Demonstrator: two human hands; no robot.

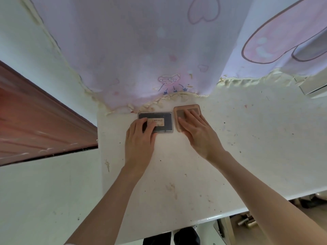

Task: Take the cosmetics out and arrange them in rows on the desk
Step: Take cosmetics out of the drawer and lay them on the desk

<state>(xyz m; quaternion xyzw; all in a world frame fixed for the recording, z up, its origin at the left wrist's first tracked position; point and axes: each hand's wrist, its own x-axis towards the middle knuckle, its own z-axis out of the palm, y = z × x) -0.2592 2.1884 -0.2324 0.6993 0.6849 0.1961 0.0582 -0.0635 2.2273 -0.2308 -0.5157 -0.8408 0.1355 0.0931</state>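
Observation:
Two flat cosmetic palettes lie side by side at the far edge of the white desk [177, 174], close to the wall. The dark grey palette [164, 118] with a beige label is on the left. My left hand [139, 138] rests on its left half, fingers straight over the lid. The peach-coloured palette [182, 110] sits just to its right, almost touching it. My right hand [196, 131] lies flat on the peach palette, fingers straight and pressing down. Parts of both lids are hidden under my fingers.
A lilac cartoon-print curtain [141, 50] hangs over the wall behind the palettes. A reddish-brown wooden panel [35, 121] runs at the left. The desk's near edge [212, 220] is at the bottom, with metal objects [246, 221] on the floor beneath.

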